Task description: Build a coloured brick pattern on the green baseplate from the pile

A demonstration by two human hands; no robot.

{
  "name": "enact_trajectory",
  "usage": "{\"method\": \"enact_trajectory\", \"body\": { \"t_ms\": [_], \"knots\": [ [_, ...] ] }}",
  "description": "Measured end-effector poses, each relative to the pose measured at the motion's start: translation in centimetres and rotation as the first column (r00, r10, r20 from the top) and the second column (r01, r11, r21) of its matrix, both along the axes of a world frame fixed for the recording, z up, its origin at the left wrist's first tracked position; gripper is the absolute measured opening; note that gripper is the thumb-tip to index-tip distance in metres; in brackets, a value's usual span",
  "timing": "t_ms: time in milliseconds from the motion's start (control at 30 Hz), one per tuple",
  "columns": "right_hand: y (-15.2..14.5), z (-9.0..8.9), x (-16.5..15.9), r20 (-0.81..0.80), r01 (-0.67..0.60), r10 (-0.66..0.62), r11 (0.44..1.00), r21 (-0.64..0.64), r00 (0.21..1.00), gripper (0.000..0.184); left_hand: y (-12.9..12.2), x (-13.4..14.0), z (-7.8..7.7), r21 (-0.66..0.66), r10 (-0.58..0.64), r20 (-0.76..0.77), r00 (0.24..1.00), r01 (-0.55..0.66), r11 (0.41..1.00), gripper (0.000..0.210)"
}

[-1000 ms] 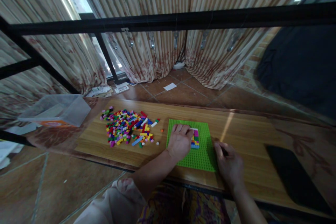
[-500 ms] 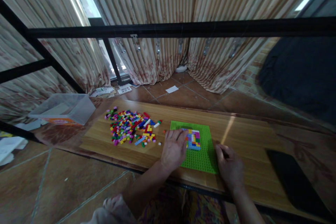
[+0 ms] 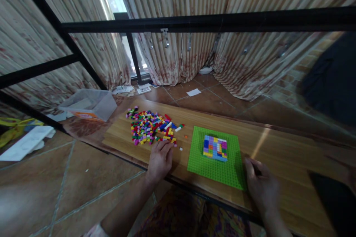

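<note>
My left hand (image 3: 160, 160) is at the front edge of a heap of small coloured toy bricks (image 3: 148, 126). Its fingers are bent and close together, and their tips are partly hidden, so I cannot make out whether a brick is between them. A green baseplate (image 3: 196, 159) lies on the wooden board, bearing a flat square of multicoloured bricks (image 3: 215, 148) near its middle. Beside the plate's right edge rests my right hand (image 3: 263, 183), its fingers curled in; anything inside them is hidden.
A loose white brick (image 3: 181, 149) and an orange brick (image 3: 186, 136) lie between heap and plate. A clear plastic box (image 3: 104, 105) stands at the far left. A dark flat object (image 3: 330, 196) lies on the right. A black metal rail (image 3: 194, 23) crosses beyond the board (image 3: 283, 155).
My left hand has left the brick square and moved left to the heap, uncovering the square. My right hand stays curled beside the plate. The whole view has shifted.
</note>
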State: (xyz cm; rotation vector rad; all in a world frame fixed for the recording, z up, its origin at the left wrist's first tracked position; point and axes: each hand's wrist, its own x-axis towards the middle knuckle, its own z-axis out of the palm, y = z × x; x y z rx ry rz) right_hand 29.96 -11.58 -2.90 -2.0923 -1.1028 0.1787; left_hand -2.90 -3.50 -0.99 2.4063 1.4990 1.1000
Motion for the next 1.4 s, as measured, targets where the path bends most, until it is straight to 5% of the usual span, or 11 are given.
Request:
{"method": "enact_trajectory", "body": {
  "t_ms": [567, 1033, 1400],
  "knots": [
    [-0.2, -0.3, 0.4, 0.05, 0.057, -0.051, 0.993, -0.108, 0.997, 0.041, 0.6, -1.1, -1.6, -0.016, 0.078, -0.054, 0.996, -0.079, 0.997, 0.019],
    [-0.2, -0.7, 0.6, 0.055, 0.016, -0.013, 0.998, -0.059, 0.998, 0.043, 0.3, -1.1, -1.7, 0.011, 0.091, -0.056, 0.994, -0.091, 0.996, 0.018],
    [-0.2, -0.7, 0.5, 0.053, 0.013, -0.01, 0.998, -0.065, 0.999, 0.044, -0.1, -1.3, -1.7, 0.002, 0.121, 0.004, 0.993, -0.121, 0.993, 0.038]
  ]
}}
